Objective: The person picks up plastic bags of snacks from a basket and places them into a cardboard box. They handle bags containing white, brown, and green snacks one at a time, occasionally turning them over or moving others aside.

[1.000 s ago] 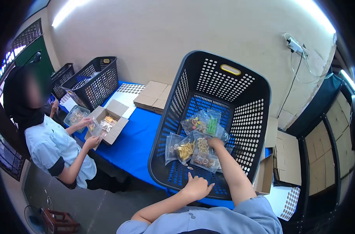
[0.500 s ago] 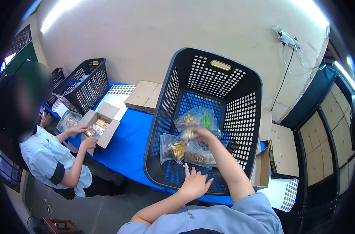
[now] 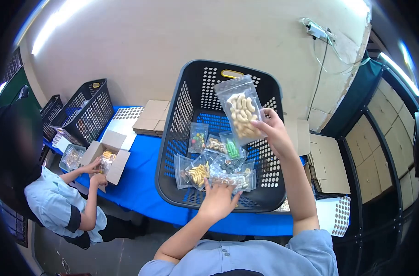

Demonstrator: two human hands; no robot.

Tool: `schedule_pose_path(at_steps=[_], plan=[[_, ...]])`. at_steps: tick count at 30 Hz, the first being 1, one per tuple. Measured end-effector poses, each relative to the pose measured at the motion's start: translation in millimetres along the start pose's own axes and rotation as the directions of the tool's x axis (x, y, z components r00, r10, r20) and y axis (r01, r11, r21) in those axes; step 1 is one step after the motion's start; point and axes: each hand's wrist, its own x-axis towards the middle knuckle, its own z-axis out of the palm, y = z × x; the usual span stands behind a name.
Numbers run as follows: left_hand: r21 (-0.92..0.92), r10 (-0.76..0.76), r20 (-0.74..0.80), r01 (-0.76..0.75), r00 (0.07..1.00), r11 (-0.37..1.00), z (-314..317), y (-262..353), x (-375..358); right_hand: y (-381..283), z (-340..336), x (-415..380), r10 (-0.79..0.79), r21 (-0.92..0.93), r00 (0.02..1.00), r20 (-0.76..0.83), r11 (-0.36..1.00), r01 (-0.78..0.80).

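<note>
My right hand [image 3: 275, 133] pinches the lower right edge of a clear zip bag [image 3: 241, 109] of pale, curved, cashew-like pieces, raised above the black perforated basket [image 3: 165, 170]. Inside the basket, my left hand [image 3: 217, 201] has its fingers stretched out over a clear bag [image 3: 228, 178] near the front wall. Just left of those fingertips is a bag of yellow pieces [image 3: 199, 174]. Farther back lie a bag of green pieces [image 3: 232, 149], a bag of tan pieces [image 3: 216, 144] and a bag of multicoloured pieces [image 3: 198, 139].
A co-worker [image 3: 64, 198] at the left has both hands at an open carton [image 3: 120, 168]. A small clear tub [image 3: 71, 158] and another black basket [image 3: 83, 112] stand nearby. Flattened cartons [image 3: 150, 116] lie on the blue cloth [image 3: 143, 161]; more cardboard [image 3: 329, 161] is at the right.
My right hand has lifted the bag of pale pieces up out of the basket. My left hand now reaches over the bags at the front. The view has shifted slightly.
</note>
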Motion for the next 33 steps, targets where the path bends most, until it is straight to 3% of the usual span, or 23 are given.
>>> schedule_pose_path(at_steps=[2,7,9,11,12,13,17,20,22,24,26,28,31,33], plan=[[-0.005,0.016,-0.030,-0.016,0.999,1.000,-3.4,0.1,7.2,-10.4,-19.7,-30.5,-0.035,0.054,0.997,-0.064,0.998,0.038],[-0.085,-0.055,-0.025,0.053,0.998,0.995,-26.7,0.8,39.9,-9.5,-99.5,-100.0,-0.134,-0.154,0.970,-0.204,0.983,0.103],[-0.063,-0.038,-0.054,0.035,0.998,0.997,-30.9,-4.6,59.5,-10.1,-129.5,-124.9,-0.216,-0.288,0.887,-0.409,0.952,0.099],[-0.039,-0.032,-0.109,0.028,0.994,0.999,-38.0,-1.4,77.5,-1.4,-162.6,-143.8,-0.259,-0.300,0.846,-0.465,0.946,0.125],[-0.012,-0.099,-0.048,0.099,0.994,0.995,-47.0,5.2,85.0,1.2,-177.4,-153.1,-0.289,-0.312,0.811,-0.509,0.940,0.139],[-0.030,-0.117,-0.069,0.115,0.991,0.993,-47.7,5.5,92.0,-0.1,-189.9,-162.5,-0.335,-0.417,0.804,-0.491,0.901,0.121],[0.076,-0.194,-0.019,0.195,0.981,0.978,-37.8,7.0,98.0,0.5,-239.7,-190.9,-0.256,-0.410,0.800,-0.542,0.912,0.014],[0.052,-0.124,-0.130,0.132,0.984,0.990,-28.2,15.9,85.7,0.6,-264.0,-196.6,-0.227,-0.345,0.774,-0.591,0.939,0.013],[0.051,-0.136,-0.108,0.142,0.985,0.988,-24.9,30.5,69.4,2.1,-269.6,-195.3,-0.218,-0.337,0.775,-0.593,0.942,0.008],[0.056,-0.165,-0.106,0.172,0.981,0.984,-20.8,38.9,51.6,5.4,-267.1,-185.4,-0.247,-0.321,0.792,-0.558,0.945,0.068],[0.039,-0.085,-0.190,0.094,0.978,0.995,-10.6,53.9,31.5,1.8,-251.1,-172.7,-0.224,-0.287,0.826,-0.518,0.955,0.079],[0.074,-0.062,-0.262,0.084,0.963,0.994,1.2,62.3,12.8,-7.3,-225.5,-155.0,-0.279,-0.322,0.875,-0.396,0.934,0.152],[0.037,-0.081,-0.295,0.097,0.952,0.995,12.8,71.0,-12.3,-13.0,-178.8,-116.8,-0.326,-0.562,0.945,-0.024,0.786,0.257],[0.066,-0.039,-0.350,0.066,0.936,0.996,17.4,74.1,-23.8,-4.2,-142.8,-80.6,-0.271,-0.529,0.919,0.288,0.755,0.388]])
